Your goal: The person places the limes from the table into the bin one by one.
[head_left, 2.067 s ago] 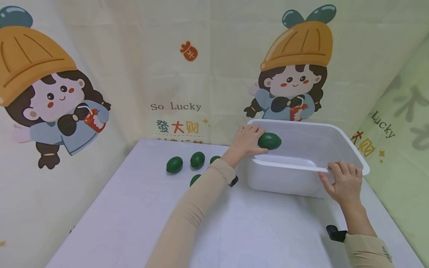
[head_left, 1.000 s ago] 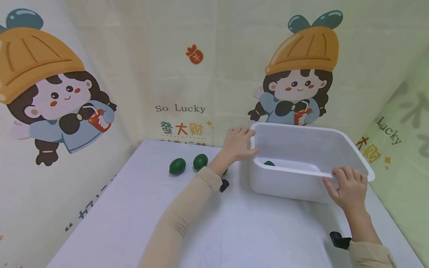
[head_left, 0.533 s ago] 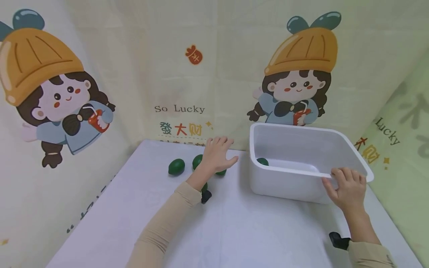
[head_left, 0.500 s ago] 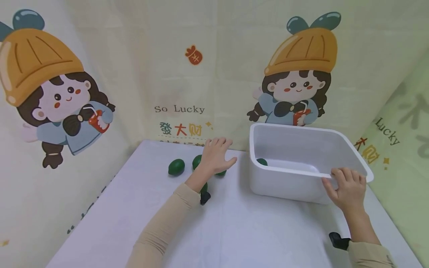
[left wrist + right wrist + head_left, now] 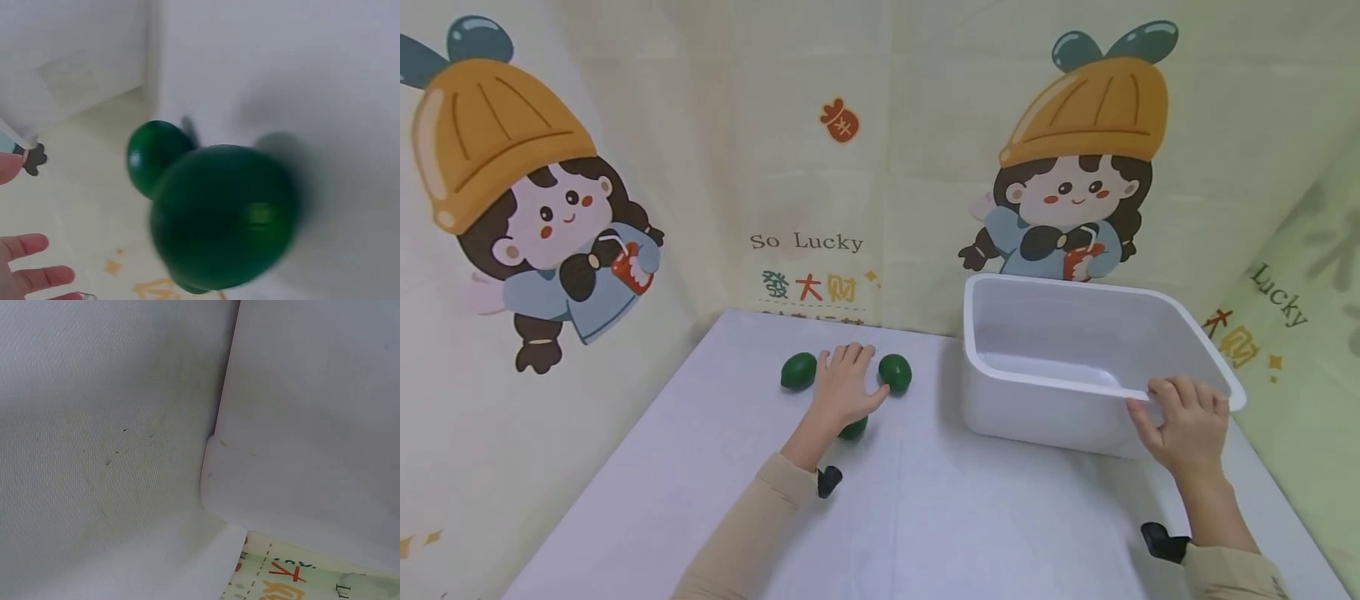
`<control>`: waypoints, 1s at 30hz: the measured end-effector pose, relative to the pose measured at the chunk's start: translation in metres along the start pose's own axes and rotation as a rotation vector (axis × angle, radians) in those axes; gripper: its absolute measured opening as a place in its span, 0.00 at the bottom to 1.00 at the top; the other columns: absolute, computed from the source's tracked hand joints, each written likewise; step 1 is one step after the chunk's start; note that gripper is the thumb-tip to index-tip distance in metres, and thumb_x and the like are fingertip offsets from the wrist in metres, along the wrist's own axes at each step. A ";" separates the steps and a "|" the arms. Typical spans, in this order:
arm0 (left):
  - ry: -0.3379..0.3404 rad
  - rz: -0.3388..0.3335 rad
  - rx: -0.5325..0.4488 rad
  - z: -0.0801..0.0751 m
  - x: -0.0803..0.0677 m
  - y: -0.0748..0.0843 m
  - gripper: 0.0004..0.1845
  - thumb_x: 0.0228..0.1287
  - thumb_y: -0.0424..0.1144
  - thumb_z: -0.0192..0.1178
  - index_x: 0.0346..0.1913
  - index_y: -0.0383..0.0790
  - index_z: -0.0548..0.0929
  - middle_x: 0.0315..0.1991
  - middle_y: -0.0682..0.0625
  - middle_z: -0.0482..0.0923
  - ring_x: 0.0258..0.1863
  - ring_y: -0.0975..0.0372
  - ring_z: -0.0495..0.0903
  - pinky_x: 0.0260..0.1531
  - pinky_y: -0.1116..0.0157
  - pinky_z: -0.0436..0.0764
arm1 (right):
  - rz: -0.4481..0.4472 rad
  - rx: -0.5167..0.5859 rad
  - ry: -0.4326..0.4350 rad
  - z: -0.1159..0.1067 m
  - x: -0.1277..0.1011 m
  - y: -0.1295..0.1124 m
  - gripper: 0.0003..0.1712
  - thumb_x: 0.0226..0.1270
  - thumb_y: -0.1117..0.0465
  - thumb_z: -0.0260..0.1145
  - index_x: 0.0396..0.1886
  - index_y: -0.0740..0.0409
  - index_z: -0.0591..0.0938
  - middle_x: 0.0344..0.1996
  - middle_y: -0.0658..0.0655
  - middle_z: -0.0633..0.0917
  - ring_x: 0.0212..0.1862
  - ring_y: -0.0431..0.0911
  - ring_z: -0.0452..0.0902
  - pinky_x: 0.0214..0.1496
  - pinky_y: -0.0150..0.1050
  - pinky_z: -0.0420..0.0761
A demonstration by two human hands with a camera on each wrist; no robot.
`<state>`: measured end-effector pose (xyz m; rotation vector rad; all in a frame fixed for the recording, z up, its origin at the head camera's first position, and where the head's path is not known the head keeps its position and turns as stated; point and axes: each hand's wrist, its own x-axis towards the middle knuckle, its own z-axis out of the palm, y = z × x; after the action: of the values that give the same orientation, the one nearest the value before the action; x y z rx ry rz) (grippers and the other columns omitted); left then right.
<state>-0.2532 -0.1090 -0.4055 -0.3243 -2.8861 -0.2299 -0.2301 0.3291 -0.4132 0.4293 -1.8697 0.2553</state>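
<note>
My left hand [image 5: 842, 387], fingers spread and holding nothing, hovers over a group of green limes on the table. One lime [image 5: 798, 372] lies left of the hand and another lime [image 5: 895, 375] sits by the thumb tip. A third lime [image 5: 853, 429] shows partly from under the palm. In the left wrist view a large near lime [image 5: 222, 215] overlaps a smaller lime [image 5: 156, 156], with the fingers [image 5: 44, 276] apart from both. My right hand [image 5: 1187, 425] grips the front rim of a white plastic box [image 5: 1045, 412], thumb outside, fingers over the edge.
The box stands at the back right of the white-covered table [image 5: 880, 517]; its near wall hides part of its floor. A printed cartoon curtain [image 5: 917, 167] closes off the back and sides. Black wrist mounts [image 5: 1165, 542] stick out by each sleeve.
My left hand carried a lime over the box and let it go inside, then moved back left and down over the limes. The right hand stays on the rim.
</note>
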 end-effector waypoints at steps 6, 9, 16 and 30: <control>-0.044 -0.089 0.005 0.016 -0.019 -0.014 0.36 0.53 0.59 0.55 0.62 0.43 0.66 0.59 0.45 0.66 0.58 0.50 0.63 0.58 0.44 0.54 | -0.001 0.006 -0.008 0.002 0.000 -0.001 0.36 0.61 0.33 0.45 0.28 0.66 0.72 0.26 0.66 0.73 0.30 0.63 0.62 0.32 0.56 0.55; -0.067 -0.113 0.006 0.025 -0.024 -0.017 0.37 0.53 0.60 0.55 0.63 0.42 0.66 0.60 0.44 0.66 0.60 0.48 0.62 0.57 0.44 0.55 | 0.006 -0.002 -0.007 0.002 -0.001 -0.001 0.37 0.61 0.33 0.45 0.29 0.66 0.72 0.26 0.66 0.73 0.30 0.63 0.62 0.33 0.57 0.55; -0.127 -0.150 -0.006 0.042 -0.036 -0.019 0.41 0.51 0.60 0.56 0.63 0.35 0.64 0.62 0.39 0.63 0.63 0.46 0.60 0.58 0.42 0.55 | -0.001 0.016 0.048 0.001 0.000 -0.003 0.36 0.61 0.34 0.46 0.27 0.66 0.72 0.24 0.66 0.72 0.28 0.63 0.61 0.32 0.57 0.54; -0.118 -0.178 0.031 0.049 -0.042 -0.017 0.40 0.47 0.58 0.61 0.56 0.32 0.66 0.51 0.40 0.68 0.51 0.49 0.66 0.51 0.44 0.61 | -0.014 0.000 0.025 -0.001 -0.001 0.001 0.36 0.61 0.34 0.46 0.27 0.66 0.71 0.25 0.66 0.73 0.29 0.63 0.63 0.31 0.56 0.55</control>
<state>-0.2275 -0.1252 -0.4651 -0.0767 -3.0334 -0.2024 -0.2291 0.3301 -0.4143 0.4374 -1.8421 0.2507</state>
